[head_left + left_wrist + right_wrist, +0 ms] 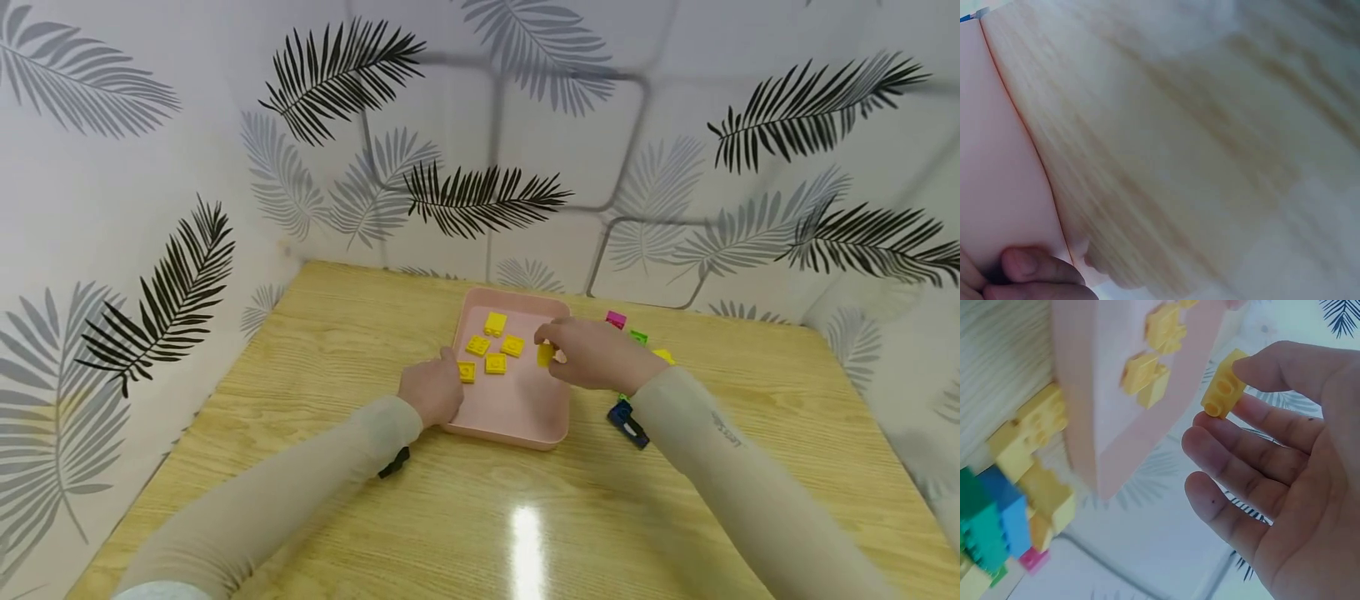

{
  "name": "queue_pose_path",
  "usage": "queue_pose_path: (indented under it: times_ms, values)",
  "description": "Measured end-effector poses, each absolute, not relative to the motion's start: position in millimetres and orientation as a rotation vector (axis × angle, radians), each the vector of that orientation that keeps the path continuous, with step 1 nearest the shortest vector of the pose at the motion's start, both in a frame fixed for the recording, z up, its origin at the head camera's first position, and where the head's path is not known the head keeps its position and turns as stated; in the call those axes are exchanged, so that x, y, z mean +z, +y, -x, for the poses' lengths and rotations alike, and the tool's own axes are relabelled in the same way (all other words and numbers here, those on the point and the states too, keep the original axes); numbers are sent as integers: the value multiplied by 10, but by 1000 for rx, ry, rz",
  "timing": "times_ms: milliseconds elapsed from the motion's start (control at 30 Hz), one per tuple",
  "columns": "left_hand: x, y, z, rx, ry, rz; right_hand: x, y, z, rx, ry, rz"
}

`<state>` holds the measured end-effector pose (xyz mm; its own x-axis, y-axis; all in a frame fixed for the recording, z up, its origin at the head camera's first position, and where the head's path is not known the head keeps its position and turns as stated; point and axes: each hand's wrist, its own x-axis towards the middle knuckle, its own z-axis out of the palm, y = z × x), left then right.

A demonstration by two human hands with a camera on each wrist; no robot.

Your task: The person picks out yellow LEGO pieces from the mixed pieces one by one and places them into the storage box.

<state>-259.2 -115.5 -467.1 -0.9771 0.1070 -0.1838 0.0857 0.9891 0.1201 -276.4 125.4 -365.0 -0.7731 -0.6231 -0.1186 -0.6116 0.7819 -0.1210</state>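
My right hand (596,354) pinches a yellow toy building brick (1225,385) between thumb and fingers, above the right side of a pink tray (517,421). Round studs show on the brick in the right wrist view. Inside the tray lie several other yellow bricks (496,363), spread over its left and far parts. At the tray's left edge, my left hand (433,390) grips the rim. The left wrist view shows its curled fingers (1038,265) against the pink wall (1016,144); part of that hand is out of frame.
Loose bricks lie on the wooden table (360,333) right of the tray, among them a pink one (616,319), a green one (982,519) and a blue one (1007,509). A dark blue piece (627,423) lies nearer. Behind the table stands a leaf-patterned wall (540,242).
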Motion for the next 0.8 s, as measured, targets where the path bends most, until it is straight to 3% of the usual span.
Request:
queue_pose_path:
  times_ms: [400,800]
  values:
    - [-4674,-1160,2581,171,2961,-126,-3711,753,3112,-97,2797,1090]
    - [-4680,-1164,2594,115,2945,-148,-3892,479,3432,-36,2744,889]
